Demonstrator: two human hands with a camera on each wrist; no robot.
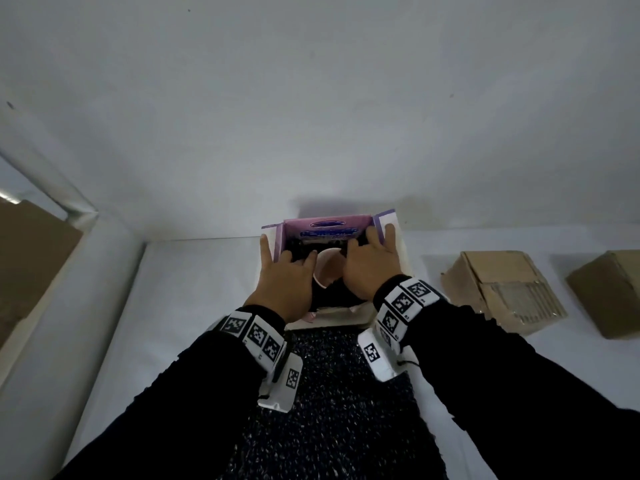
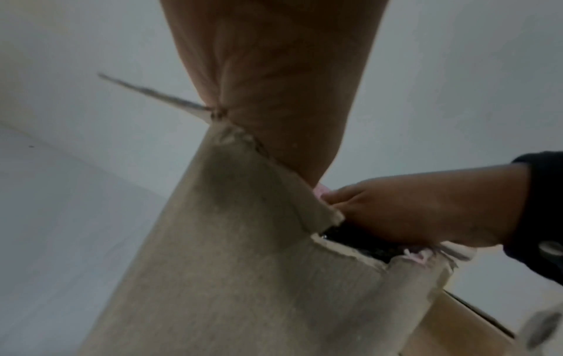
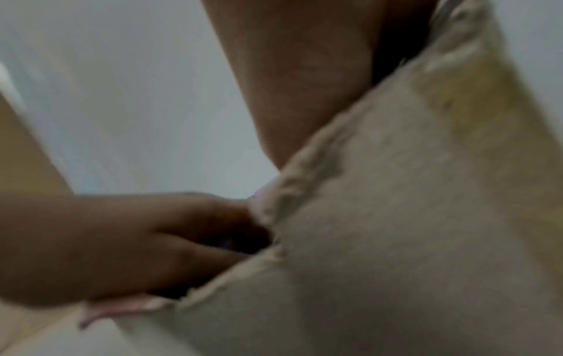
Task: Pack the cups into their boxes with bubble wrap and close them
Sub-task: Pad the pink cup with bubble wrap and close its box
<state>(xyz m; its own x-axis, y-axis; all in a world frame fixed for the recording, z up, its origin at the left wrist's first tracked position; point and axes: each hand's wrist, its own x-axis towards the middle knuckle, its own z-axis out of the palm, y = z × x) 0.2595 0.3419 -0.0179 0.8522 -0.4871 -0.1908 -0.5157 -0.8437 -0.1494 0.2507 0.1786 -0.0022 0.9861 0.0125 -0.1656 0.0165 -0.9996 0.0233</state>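
Both hands, left [image 1: 287, 282] and right [image 1: 369, 268], fingers curled down into open purple-and-white cardboard box [image 1: 391, 230] on table, tucking dark bubble wrap [image 1: 332, 393] around pale cup [image 1: 327, 268]. Cup fragile; grip wrap, not rim.

1. A plain white wall [image 1: 311, 98] is seen filling the upper half of the head view; a few small dark specks are scattered on it.
2. A white table surface [image 1: 194, 271] is met by the wall at a straight seam.
3. A white post or frame edge [image 1: 52, 188] is seen at the left, with a brown panel [image 1: 31, 258] just beside it.
4. Lighting is dim and even; a soft shadow is cast on the wall near the seam.
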